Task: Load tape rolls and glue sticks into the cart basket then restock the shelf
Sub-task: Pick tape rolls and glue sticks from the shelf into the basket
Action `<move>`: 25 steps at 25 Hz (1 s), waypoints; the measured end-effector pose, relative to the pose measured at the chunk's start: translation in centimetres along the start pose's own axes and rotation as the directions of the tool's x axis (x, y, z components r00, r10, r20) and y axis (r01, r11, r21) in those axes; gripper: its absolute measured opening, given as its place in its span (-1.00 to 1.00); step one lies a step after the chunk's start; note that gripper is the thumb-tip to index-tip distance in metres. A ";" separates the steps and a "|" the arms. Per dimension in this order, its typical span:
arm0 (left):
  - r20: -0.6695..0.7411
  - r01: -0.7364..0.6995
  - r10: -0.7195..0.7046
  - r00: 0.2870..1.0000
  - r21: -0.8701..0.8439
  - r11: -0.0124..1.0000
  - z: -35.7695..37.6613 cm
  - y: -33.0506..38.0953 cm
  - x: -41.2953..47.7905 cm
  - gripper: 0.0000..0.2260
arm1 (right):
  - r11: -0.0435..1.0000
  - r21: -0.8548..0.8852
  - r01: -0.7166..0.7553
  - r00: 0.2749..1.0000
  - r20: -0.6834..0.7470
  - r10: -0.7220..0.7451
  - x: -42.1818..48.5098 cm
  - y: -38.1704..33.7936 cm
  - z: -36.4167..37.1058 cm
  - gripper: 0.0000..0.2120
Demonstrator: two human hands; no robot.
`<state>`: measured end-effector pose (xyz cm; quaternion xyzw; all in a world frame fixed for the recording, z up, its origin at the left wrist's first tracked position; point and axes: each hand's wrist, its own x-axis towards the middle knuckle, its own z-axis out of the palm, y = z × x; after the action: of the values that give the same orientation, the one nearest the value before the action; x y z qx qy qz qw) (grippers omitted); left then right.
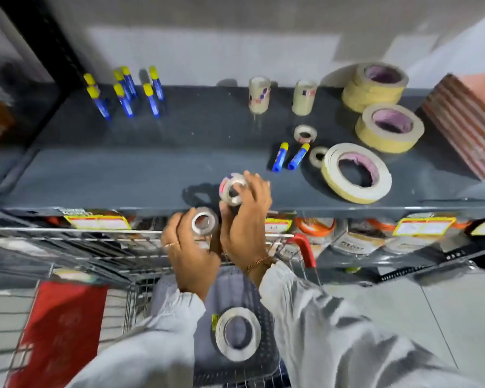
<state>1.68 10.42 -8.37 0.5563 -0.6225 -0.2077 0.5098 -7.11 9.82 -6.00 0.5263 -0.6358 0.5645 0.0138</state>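
Note:
My right hand (pixel 247 219) grips a small clear tape roll (pixel 231 189) just above the front edge of the dark shelf (pixel 123 169). My left hand (pixel 188 247) holds another small tape roll (pixel 205 224) right below it, over the wire cart basket (pixel 67 247). A wide tape roll (pixel 237 333) lies in the basket between my forearms. On the shelf stand several blue glue sticks with yellow caps (pixel 123 93), and two more glue sticks (pixel 289 158) lie flat. Large masking tape rolls (pixel 356 172) and small tape rolls (pixel 305 133) sit at the right.
A stack of reddish pads (pixel 465 119) fills the shelf's right end. Two upright clear tape stacks (pixel 259 93) stand near the back wall. Yellow price labels (pixel 95 221) line the shelf front. The cart has a red handle (pixel 305 247) and a red panel (pixel 59 331).

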 end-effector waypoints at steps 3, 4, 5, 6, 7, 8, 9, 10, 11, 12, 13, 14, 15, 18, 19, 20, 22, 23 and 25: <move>0.193 0.205 -0.245 0.950 0.205 0.957 -1.4 -6.4 -4.6 -0.54 | 0.993 -0.119 0.012 0.970 0.241 0.018 -8.9 1.9 0.0 -0.64; 0.352 0.175 -0.318 0.881 0.383 0.907 -1.6 -9.6 -5.7 -0.56 | 0.984 -0.173 0.039 0.936 0.350 0.025 -11.7 3.1 -0.2 -0.64; 0.484 0.133 -0.434 0.760 0.538 0.832 -2.0 -12.7 -7.1 -0.57 | 0.971 -0.229 0.068 0.880 0.472 0.049 -14.5 4.1 -0.5 -0.64; 0.546 0.129 -0.523 0.655 0.601 0.789 -2.3 -15.3 -8.2 -0.56 | 0.960 -0.272 0.070 0.801 0.589 0.108 -17.3 5.3 -0.7 -0.62; 0.598 0.105 -0.557 0.577 0.621 0.776 -2.3 -17.4 -9.3 -0.55 | 0.948 -0.317 0.028 0.700 0.683 0.207 -19.4 6.5 -1.0 -0.59; 0.611 0.132 -0.585 0.534 0.624 0.771 -2.2 -19.1 -10.4 -0.56 | 0.924 -0.381 -0.029 0.597 0.735 0.321 -21.4 8.0 -1.2 -0.55; 0.595 0.208 -0.630 0.498 0.624 0.753 -2.1 -20.8 -11.6 -0.62 | 0.889 -0.455 -0.040 0.510 0.756 0.410 -23.6 9.6 -1.4 -0.51; 0.570 0.273 -0.648 0.505 0.606 0.747 -1.7 -23.3 -13.0 -0.71 | 0.858 -0.514 -0.026 0.418 0.773 0.476 -25.6 11.0 -1.7 -0.43; 0.546 0.336 -0.679 0.490 0.601 0.726 -1.3 -24.1 -13.8 -0.76 | 0.839 -0.544 -0.009 0.297 0.800 0.522 -27.2 12.1 -2.0 -0.35; 0.529 0.376 -0.700 0.479 0.597 0.709 -1.0 -24.3 -13.9 -0.75 | 0.828 -0.560 -0.023 0.186 0.811 0.554 -28.1 12.6 -2.2 -0.27; 0.521 0.393 -0.724 0.452 0.612 0.686 -0.9 -25.1 -14.7 -0.74 | 0.814 -0.576 -0.072 0.102 0.808 0.580 -29.3 13.0 -1.9 -0.24; 0.533 0.381 -0.721 0.443 0.616 0.690 -0.9 -26.0 -15.4 -0.74 | 0.804 -0.577 -0.144 0.071 0.804 0.590 -29.9 13.0 -1.5 -0.24; 0.556 0.353 -0.704 0.442 0.613 0.706 -0.8 -25.8 -15.6 -0.71 | 0.799 -0.563 -0.210 0.075 0.806 0.587 -30.2 12.9 -0.9 -0.26; 0.626 0.313 -0.634 0.454 0.554 0.772 -1.7 -25.2 -16.2 -0.64 | 0.777 -0.577 -0.254 0.084 0.787 0.612 -29.6 11.7 0.3 -0.32; 0.621 0.300 -0.614 0.488 0.542 0.785 -2.4 -24.1 -15.7 -0.64 | 0.778 -0.585 -0.231 0.100 0.781 0.617 -28.7 10.8 0.2 -0.36; 0.607 0.294 -0.595 0.527 0.527 0.798 -3.0 -23.1 -15.0 -0.63 | 0.782 -0.590 -0.200 0.132 0.775 0.618 -27.4 9.9 0.1 -0.39; 0.572 0.299 -0.586 0.573 0.520 0.800 -4.1 -19.7 -12.7 -0.60 | 0.792 -0.590 -0.160 0.232 0.757 0.611 -23.9 7.4 -0.2 -0.45; 0.575 0.262 -0.559 0.597 0.519 0.814 -4.6 -17.9 -11.4 -0.57 | 0.803 -0.572 -0.168 0.293 0.749 0.594 -22.1 6.2 -0.4 -0.47; 0.592 0.056 -0.336 0.733 0.440 0.896 -5.2 -13.0 -7.8 -0.52 | 0.876 -0.446 -0.186 0.516 0.714 0.473 -17.7 3.4 -0.9 -0.49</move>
<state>11.35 15.23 -20.19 0.6025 -0.7255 -0.3132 0.1121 -2.09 21.41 -18.94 0.5816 -0.7413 0.1465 -0.3013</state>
